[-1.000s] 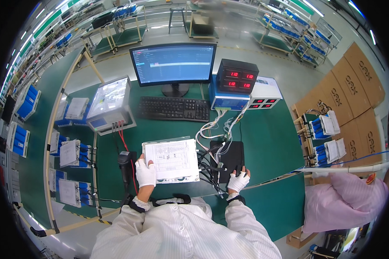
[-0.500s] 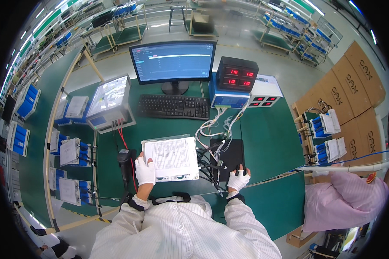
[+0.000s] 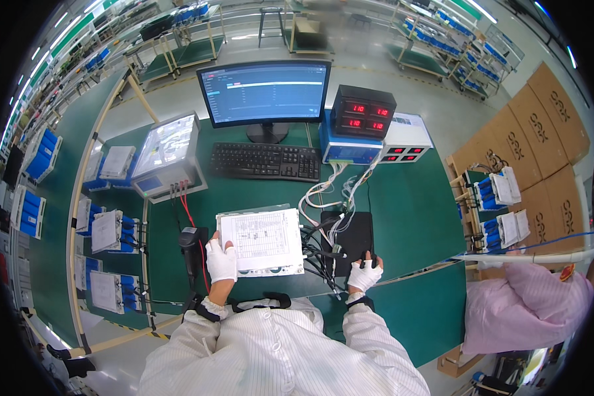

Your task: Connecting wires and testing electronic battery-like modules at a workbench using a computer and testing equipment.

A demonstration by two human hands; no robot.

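A battery pack [image 3: 261, 241] with a white top lies in front of me on the green bench, printed sheets [image 3: 267, 231] on it. My left hand [image 3: 222, 263], in a white glove with bare fingertips, is closed on the pack's left edge, thumb over the sheets. On a black mouse pad [image 3: 340, 257], my right hand [image 3: 364, 274] rests on a dark computer mouse [image 3: 369, 258], mostly covered by the fingers. Bundled cables [image 3: 320, 254] with dark and white leads run along the pack's right side. A black handheld scanner [image 3: 190, 251] lies left of my left hand.
Behind the pack stand a keyboard [image 3: 265, 162], a lit monitor [image 3: 264, 92] and meters with red digits [image 3: 363, 112]. A grey tester box [image 3: 167, 155] with red leads is at left. Racks of blue battery packs [image 3: 114, 232] flank the bench. A person in pink [image 3: 528, 307] is at right.
Both hands, the pack and the mouse look the same as before. At the far lower left, a partly visible dark figure has shifted slightly.
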